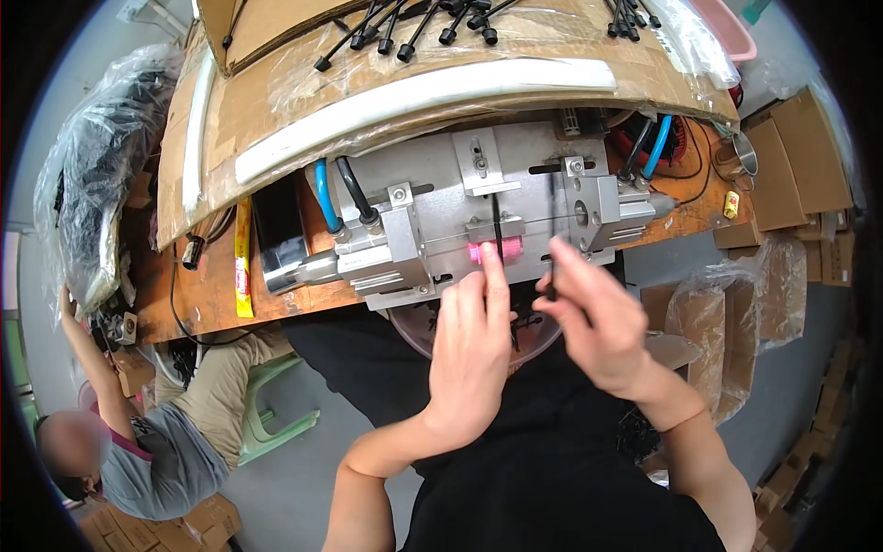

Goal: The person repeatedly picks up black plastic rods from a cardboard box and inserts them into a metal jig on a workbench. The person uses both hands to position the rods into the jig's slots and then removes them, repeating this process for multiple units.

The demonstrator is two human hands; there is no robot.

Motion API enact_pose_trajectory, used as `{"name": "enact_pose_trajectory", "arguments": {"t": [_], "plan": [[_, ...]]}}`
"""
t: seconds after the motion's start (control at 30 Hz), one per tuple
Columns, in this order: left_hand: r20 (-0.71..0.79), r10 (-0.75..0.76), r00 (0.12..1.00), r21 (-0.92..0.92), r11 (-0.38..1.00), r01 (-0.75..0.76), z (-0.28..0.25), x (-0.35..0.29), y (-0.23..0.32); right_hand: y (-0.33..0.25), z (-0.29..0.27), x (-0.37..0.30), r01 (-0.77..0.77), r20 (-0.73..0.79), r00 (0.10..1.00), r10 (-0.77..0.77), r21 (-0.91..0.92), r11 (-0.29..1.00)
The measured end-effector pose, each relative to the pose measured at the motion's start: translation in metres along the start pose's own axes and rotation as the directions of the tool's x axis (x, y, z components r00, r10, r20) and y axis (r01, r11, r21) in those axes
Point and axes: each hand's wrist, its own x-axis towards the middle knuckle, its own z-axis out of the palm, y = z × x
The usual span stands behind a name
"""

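My left hand (pixel 471 354) lies open at the front of a metal clamping fixture (pixel 441 175), its index finger stretched onto a pink block (pixel 513 247). A thin black rod (pixel 498 213) stands in line with that fingertip, running from the block up to a metal bracket (pixel 478 161). The fingertip hides where rod and block meet. My right hand (pixel 602 322) is closed in a pinch on another black rod (pixel 554 207), which is smeared by motion and held to the right of the block. Below the fixture, a bowl (pixel 418 331) with black pieces is partly hidden by my hands.
Two pneumatic cylinders (pixel 391 248) (pixel 616 216) with blue and black hoses flank the fixture. Several black rods with capped ends (pixel 405 46) lie on a cardboard sheet (pixel 303 110) above. Left are a phone-like black panel (pixel 280 235), a yellow packet (pixel 244 262) and a seated person (pixel 166 460).
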Motion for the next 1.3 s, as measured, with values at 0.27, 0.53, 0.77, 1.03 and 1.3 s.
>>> {"name": "enact_pose_trajectory", "arguments": {"t": [0.27, 0.53, 0.77, 1.03, 1.3], "plan": [[-0.030, -0.117, 0.993, -0.172, 0.979, 0.111, -0.021, -0.020, -0.006, 0.011, 0.037, -0.016, -0.036, 0.171, 0.985, 0.038, -0.017, 0.999], [-0.146, -0.056, 0.988, -0.121, 0.992, 0.038, -0.063, 0.011, -0.032, -0.006, 0.003, 0.018, 0.012, 0.283, 0.959, 0.003, -0.053, 0.999], [-0.481, 0.103, 0.870, 0.029, 0.994, -0.101, -0.098, 0.161, -0.135, 0.031, 0.001, 0.216, 0.388, 0.024, 0.913, -0.407, -0.354, 0.851], [-0.333, -0.107, 0.937, -0.153, 0.987, 0.058, -0.106, 0.152, -0.152, 0.066, 0.007, 0.306, 0.303, 0.367, 0.917, -0.157, -0.383, 0.872], [-0.374, 0.081, 0.924, 0.078, 0.995, -0.056, -0.107, 0.147, -0.153, 0.057, 0.024, 0.296, 0.487, 0.593, 0.764, -0.255, -0.270, 0.831]]}}
